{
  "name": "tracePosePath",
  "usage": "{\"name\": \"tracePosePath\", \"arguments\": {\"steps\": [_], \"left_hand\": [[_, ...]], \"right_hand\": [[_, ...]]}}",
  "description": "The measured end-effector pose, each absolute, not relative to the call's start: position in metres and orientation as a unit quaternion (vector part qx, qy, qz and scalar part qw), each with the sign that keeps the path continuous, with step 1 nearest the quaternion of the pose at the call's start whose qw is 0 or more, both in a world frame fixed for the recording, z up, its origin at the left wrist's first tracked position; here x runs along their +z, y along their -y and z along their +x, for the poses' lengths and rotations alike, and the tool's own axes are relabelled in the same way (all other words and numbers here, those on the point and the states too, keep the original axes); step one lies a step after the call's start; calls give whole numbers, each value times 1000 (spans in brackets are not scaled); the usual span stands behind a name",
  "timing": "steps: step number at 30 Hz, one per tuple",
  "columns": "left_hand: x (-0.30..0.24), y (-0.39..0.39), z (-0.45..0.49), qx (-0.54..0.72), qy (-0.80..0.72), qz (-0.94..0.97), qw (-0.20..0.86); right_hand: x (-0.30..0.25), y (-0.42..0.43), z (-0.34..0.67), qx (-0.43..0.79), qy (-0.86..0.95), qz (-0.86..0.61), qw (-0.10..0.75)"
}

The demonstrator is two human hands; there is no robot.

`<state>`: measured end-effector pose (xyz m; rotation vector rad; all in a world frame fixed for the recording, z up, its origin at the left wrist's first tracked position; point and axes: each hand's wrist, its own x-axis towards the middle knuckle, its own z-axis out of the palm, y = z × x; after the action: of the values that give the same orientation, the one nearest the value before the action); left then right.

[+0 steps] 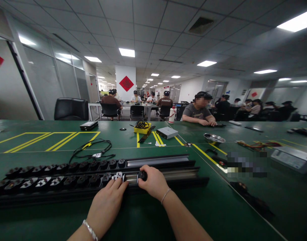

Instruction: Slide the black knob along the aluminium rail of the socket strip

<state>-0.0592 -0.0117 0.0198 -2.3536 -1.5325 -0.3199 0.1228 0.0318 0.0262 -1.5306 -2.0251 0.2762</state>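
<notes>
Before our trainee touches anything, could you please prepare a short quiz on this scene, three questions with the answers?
1. Choose one. What does the left hand touch?
A) a metal bowl
B) a silvery part in the near track
C) a white bottle
2. True or false: a black cable lies in the yellow box.
3. Fill in: the small black part is held by the ____ hand.

Key:
1. B
2. True
3. Right; the right hand grips it at the near track.
</notes>
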Motion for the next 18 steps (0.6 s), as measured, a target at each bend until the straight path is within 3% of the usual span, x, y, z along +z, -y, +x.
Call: {"name": "tracePosePath", "arguments": {"steps": [18], "left_hand": [[22,12,-58,-110,540,-821,147]], "right_hand": [[27,-33,123,107,759,-580,276]]}}
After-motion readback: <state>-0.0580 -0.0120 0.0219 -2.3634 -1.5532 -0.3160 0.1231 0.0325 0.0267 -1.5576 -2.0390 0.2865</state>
